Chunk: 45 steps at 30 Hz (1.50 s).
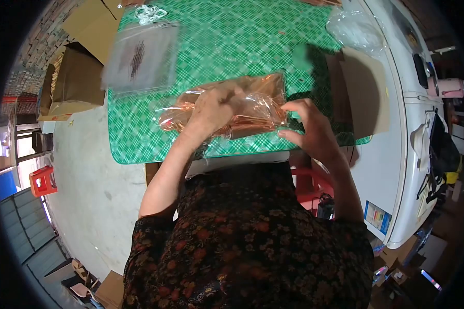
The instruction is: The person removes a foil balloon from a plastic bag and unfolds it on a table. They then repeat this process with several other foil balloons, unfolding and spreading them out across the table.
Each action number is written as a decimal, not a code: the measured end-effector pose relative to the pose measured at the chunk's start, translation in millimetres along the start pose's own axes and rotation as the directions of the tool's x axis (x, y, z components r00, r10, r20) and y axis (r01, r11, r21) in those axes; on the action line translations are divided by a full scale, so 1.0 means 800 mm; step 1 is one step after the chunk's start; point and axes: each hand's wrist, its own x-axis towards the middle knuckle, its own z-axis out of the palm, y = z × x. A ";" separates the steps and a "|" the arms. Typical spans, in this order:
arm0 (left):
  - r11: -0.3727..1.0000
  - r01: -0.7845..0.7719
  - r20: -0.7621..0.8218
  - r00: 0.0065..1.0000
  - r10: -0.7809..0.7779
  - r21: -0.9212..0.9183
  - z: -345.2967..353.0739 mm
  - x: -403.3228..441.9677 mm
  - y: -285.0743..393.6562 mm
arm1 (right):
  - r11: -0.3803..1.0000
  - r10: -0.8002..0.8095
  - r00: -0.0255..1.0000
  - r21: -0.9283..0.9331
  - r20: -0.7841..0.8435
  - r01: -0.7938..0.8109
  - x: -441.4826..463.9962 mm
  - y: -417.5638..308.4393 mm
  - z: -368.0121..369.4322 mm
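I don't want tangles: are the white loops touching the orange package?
Apart: the head view shows green tablecloth between the white loops and the orange package.

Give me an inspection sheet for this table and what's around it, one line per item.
Surface: green checked tablecloth, partly shaded at right.
Job's things: shiny copper-coloured packet, crinkled, near the front edge.
Clutter: clear plastic sleeves, white loops, crumpled clear plastic.
Hands: left hand on the packet; right hand at its right end, thumb and forefinger apart.
Cables: nothing clearly seen.
Surroundings: open cardboard box and red stool left; white appliance right.
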 end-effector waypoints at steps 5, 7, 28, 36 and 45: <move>0.990 0.138 0.040 0.990 -0.137 -0.015 -0.002 0.005 -0.003 | 0.999 0.013 0.999 -0.046 0.046 -0.011 -0.001 -0.021 -0.004; 0.993 0.100 0.007 0.995 -0.100 -0.065 0.006 0.009 -0.019 | 0.990 -0.067 0.997 -0.127 0.023 0.070 -0.005 -0.009 0.004; 0.996 -0.004 -0.064 0.998 0.009 0.090 0.006 0.006 -0.008 | 0.990 -0.142 0.953 -0.025 -0.266 0.141 0.004 0.023 0.020; 0.990 -0.118 -0.161 0.981 0.104 -0.082 0.002 -0.007 0.020 | 0.967 0.018 0.962 0.251 -0.273 0.053 0.017 0.012 0.015; 0.743 -0.572 -0.155 0.747 0.647 0.348 0.021 -0.007 0.074 | 0.917 0.078 0.959 0.396 -0.274 0.039 0.032 -0.014 0.007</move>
